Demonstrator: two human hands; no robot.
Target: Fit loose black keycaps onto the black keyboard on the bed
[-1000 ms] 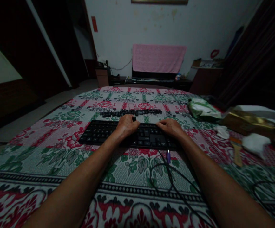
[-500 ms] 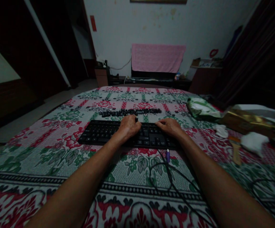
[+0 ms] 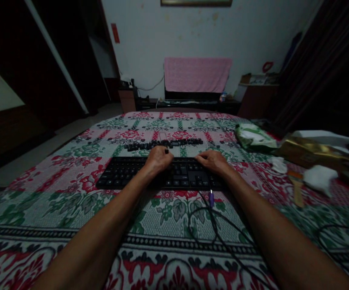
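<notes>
The table is covered by a floral tablecloth (image 3: 168, 221), on which a black full-size computer keyboard (image 3: 180, 177) is laid flat, its long side set across the view. On the near side, a thin black cable (image 3: 214, 222) is looped on the cloth. Just beyond the keyboard's far edge, loose black keycaps (image 3: 176, 143) are strung out in an uneven row.

The left hand (image 3: 156, 159) is closed in a pinch above the middle of the keyboard. The right hand (image 3: 213, 160) is half curled at the far edge, towards the right end; whether the edge is gripped or merely touched cannot be told. A purple plug (image 3: 211, 199) is seen at the near edge. Between left thumb and forefinger a small black keycap (image 3: 166, 151) is held.

The board is best kept steady by the right hand while the cap is handled — kept level, its legend checked, and pressed straight down if it is to be seated.

The cap's legend is too small to read; keys under both hands are hidden, and any bare sockets are lost in the dim light.
</notes>
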